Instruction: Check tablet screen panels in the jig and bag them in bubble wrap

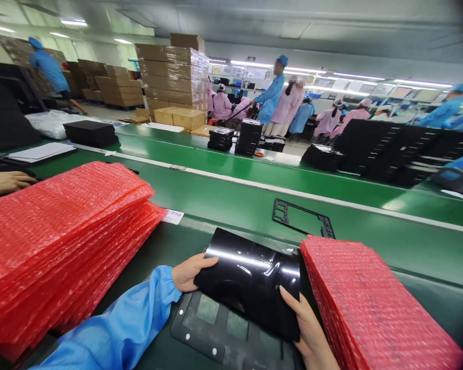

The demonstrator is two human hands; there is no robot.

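A glossy black panel [250, 280] is held up between my two hands, tilted, with ceiling lights reflected in it. My left hand [191, 271] grips its left edge, thumb on the front face. At the lower right edge, my right hand [306, 321] pinches it the same way. Below the panel lies a dark flat fixture [200, 326] with rectangular openings and white dots, partly covered by the panel. Stacks of red bubble-wrap bags flank my hands: a tall left stack [81, 221] and a right stack [381, 298].
A thin black frame [303, 218] lies on the green conveyor [216, 192]. Another person's hand [10, 182] rests behind the left stack. Black stacked parts [249, 136] stand across the line. Beyond are cartons [170, 77] and several workers in blue and pink.
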